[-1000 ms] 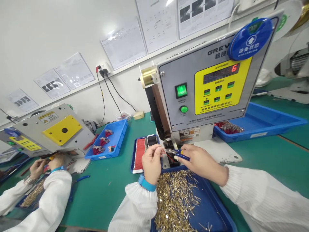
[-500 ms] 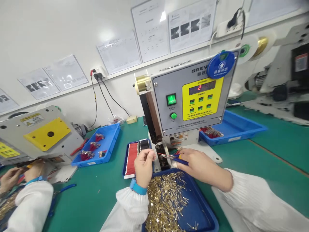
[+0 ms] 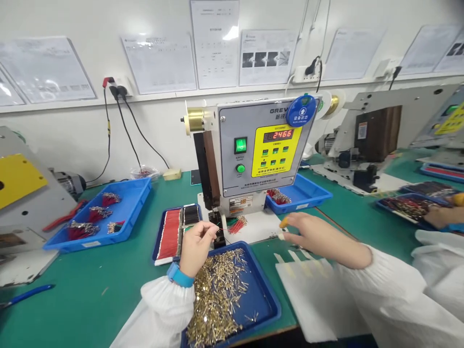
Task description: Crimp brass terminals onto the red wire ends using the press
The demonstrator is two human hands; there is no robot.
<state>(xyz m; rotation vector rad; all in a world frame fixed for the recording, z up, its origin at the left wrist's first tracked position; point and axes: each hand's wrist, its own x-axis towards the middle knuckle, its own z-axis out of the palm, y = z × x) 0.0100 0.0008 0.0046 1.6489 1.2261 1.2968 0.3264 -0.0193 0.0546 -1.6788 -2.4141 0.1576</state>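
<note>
My left hand (image 3: pixel 197 244), with a blue wristband, is closed in a pinch on a thin red wire (image 3: pixel 223 230) at the front of the crimping machine (image 3: pixel 232 145). My right hand (image 3: pixel 311 237) hovers to the right of the machine's white base plate, fingers apart and holding nothing; small covers sit on its fingertips. Under my left hand a dark blue tray (image 3: pixel 263 285) holds many loose gold metal terminals (image 3: pixel 217 295). A small bunch of red wires (image 3: pixel 238 224) lies on the base plate between my hands.
A tray with red and black wire bundles (image 3: pixel 170 234) stands left of the machine. Blue bins with wire bunches (image 3: pixel 128 217) are further left and behind right (image 3: pixel 311 195). A white pad (image 3: pixel 319 295) lies under my right forearm. Another person's hand (image 3: pixel 440 215) works at far right.
The view has swung to the right. My right hand has let go of the pliers and moved away from the machine front; the pliers are out of sight. My left hand stays pinched there.
</note>
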